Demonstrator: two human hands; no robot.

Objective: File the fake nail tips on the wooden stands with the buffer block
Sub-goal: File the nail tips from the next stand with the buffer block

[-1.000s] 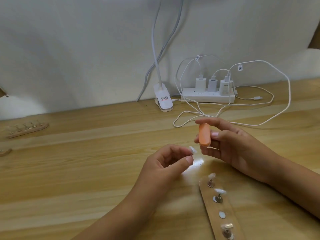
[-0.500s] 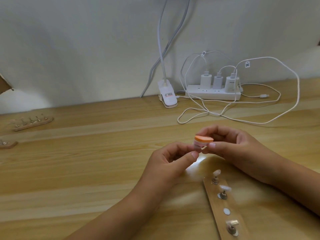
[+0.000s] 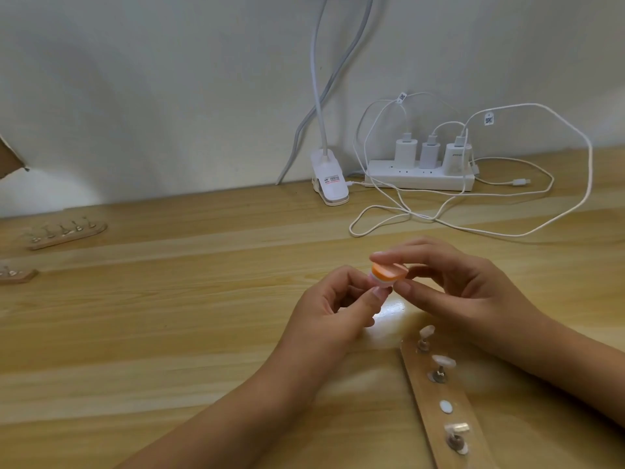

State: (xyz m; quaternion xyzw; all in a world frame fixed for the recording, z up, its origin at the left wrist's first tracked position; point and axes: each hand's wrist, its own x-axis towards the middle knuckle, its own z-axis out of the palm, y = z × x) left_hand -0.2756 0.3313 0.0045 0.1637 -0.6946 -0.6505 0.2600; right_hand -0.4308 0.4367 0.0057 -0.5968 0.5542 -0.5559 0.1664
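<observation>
Right hand (image 3: 466, 292) pinches the orange buffer block (image 3: 490, 271) between thumb and fingers. The block lies flat on top of a fake nail tip (image 3: 483, 283), which the left hand (image 3: 334, 313) pinches at its fingertips. Both are held just beyond the far end of the wooden stand (image 3: 434, 397). Three more tips (image 3: 443, 361) sit on the stand's pegs.

a pale wooden worktop (image 3: 169, 333) carries one wooden stand (image 3: 429, 397) near right, two more stands (image 3: 67, 236) far left, a white lamp clip (image 3: 329, 181) at the far middle, and a white power strip (image 3: 419, 179) with looping cables (image 3: 473, 228) far right.
</observation>
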